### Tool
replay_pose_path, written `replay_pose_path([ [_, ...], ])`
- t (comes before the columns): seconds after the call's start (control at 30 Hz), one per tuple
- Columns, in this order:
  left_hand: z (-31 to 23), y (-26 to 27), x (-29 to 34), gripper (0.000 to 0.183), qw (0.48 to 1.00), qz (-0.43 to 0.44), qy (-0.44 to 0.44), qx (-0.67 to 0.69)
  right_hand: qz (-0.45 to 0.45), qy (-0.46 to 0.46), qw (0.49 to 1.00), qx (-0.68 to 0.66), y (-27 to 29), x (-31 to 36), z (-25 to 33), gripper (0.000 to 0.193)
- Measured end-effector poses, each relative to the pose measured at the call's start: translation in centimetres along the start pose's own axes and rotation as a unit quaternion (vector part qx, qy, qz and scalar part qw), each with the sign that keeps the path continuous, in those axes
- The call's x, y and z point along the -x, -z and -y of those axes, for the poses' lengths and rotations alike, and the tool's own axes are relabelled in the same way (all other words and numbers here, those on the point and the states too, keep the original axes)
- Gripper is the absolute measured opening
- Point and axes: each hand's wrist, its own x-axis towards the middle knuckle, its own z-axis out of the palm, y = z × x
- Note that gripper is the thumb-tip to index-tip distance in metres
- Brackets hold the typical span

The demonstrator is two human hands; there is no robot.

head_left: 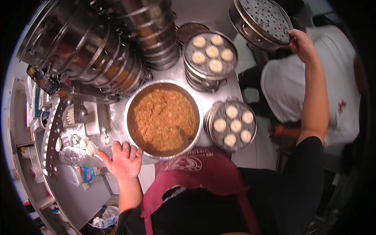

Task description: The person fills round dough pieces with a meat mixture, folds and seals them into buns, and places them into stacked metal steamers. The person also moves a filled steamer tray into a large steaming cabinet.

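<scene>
Up at the far right, my right hand (303, 46) is closed on the edge of a round metal steamer tray (243, 29) with a perforated base. No buns lie on its holed plate. My left hand (124, 161) is spread with nothing in it, near the front of a large steel bowl (129, 135). Reddish-brown minced filling (164, 115) covers the bowl's inside. Right of the bowl stands a stack of steamer trays (211, 135) topped with several pale round buns (235, 125). Behind it, another steamer stack (192, 72) carries several buns (212, 51) on its top layer.
Tall stacks of steel steamers (94, 51) rise at the back left. A dough machine (80, 113) with small dough pieces (91, 148) is left of the bowl. Another person in a white shirt (290, 82) is close on the right. Shelves (23, 156) line the left.
</scene>
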Motion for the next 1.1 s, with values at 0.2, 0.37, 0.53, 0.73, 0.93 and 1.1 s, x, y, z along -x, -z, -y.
replay_pose_path([
  [0.2,0.0,-0.9,2.6,0.064,0.999,0.044,0.019,-0.006,0.068,-0.057,0.995,0.041,-1.2,17.9,-6.7,0.016],
  [0.37,0.4,-1.5,4.1,0.065,0.996,0.068,0.049,-0.011,0.190,-0.084,0.976,0.064,-4.3,24.8,-13.5,0.026],
  [0.53,0.7,-2.0,5.1,0.068,0.994,0.084,0.066,-0.022,0.078,0.007,0.992,0.104,-7.4,26.6,-17.5,0.032],
  [0.73,0.9,-2.0,6.6,0.066,0.995,0.071,0.059,-0.031,-0.133,0.259,0.902,0.317,-9.3,29.4,-14.3,0.020],
  [0.93,0.8,-1.4,7.8,0.064,0.997,0.059,0.043,-0.033,0.153,0.321,0.872,0.336,-15.0,28.9,-11.8,0.012],
  [1.1,0.5,-1.1,8.9,0.058,0.997,0.054,0.017,-0.051,0.157,0.271,0.875,0.369,-16.1,28.2,-12.2,0.011],
])
